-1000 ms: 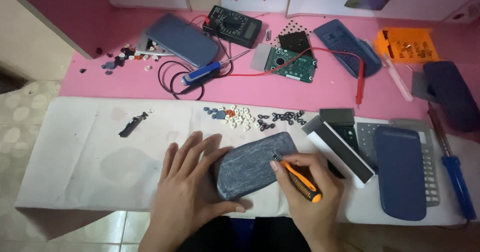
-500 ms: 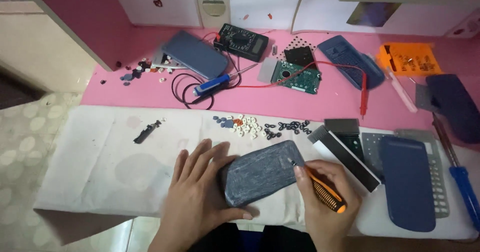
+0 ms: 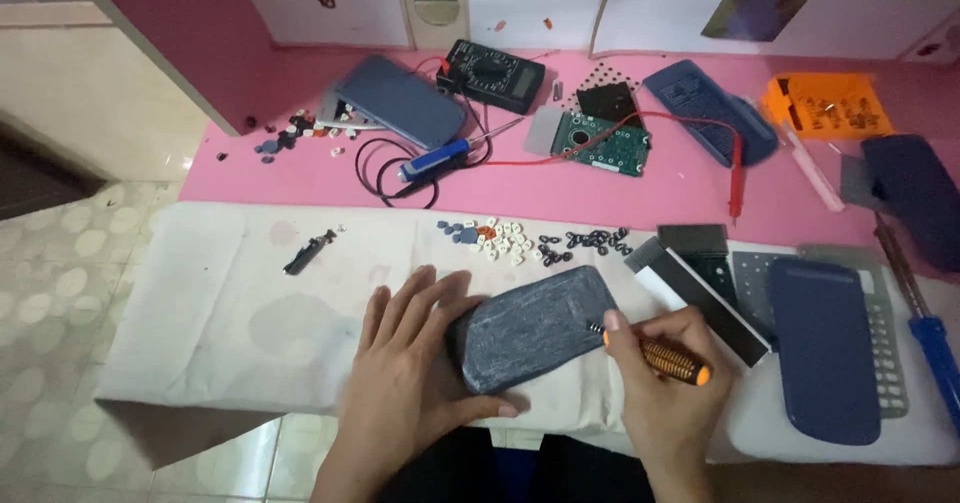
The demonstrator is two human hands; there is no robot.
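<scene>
On pink desk (image 3: 640, 198), white cloth (image 3: 230, 313).

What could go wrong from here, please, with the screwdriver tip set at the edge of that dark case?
The screwdriver in the right hand meets the dark case at a low slant, so it might slip and scratch it or jab the left hand steadying the far end. The case lies near the front edge of the white cloth, so a hard push could slide it off. The small loose keys just behind could be scattered by a sudden jolt.
</scene>
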